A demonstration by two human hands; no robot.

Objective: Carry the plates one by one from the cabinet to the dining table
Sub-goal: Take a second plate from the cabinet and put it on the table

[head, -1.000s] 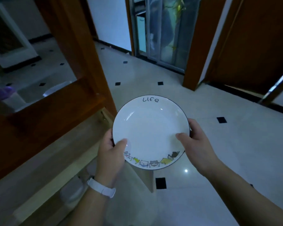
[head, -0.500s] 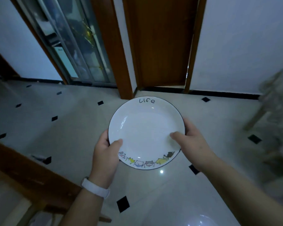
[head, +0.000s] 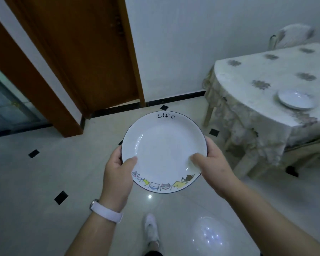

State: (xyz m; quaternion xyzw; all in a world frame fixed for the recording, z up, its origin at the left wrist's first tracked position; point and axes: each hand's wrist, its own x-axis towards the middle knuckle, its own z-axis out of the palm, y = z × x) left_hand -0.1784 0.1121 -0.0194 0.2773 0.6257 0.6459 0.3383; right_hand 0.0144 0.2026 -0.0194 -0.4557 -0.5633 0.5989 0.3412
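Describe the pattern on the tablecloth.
The tablecloth is pale cream with scattered grey floral motifs, seen best in the head view.

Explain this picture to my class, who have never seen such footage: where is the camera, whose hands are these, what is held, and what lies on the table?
There is no machine here. The one picture comes from a wide-angle camera worn on a person's head, looking forward and down, so you see that person's own arms. The left hand, with a white wristband, and the right hand each grip one side of a white plate marked "life", thumbs on top, fingers wrapped round the rim. At the right stands the dining table under a flowered cloth; one other white plate already lies on it. A shoe shows on the tiled floor below.
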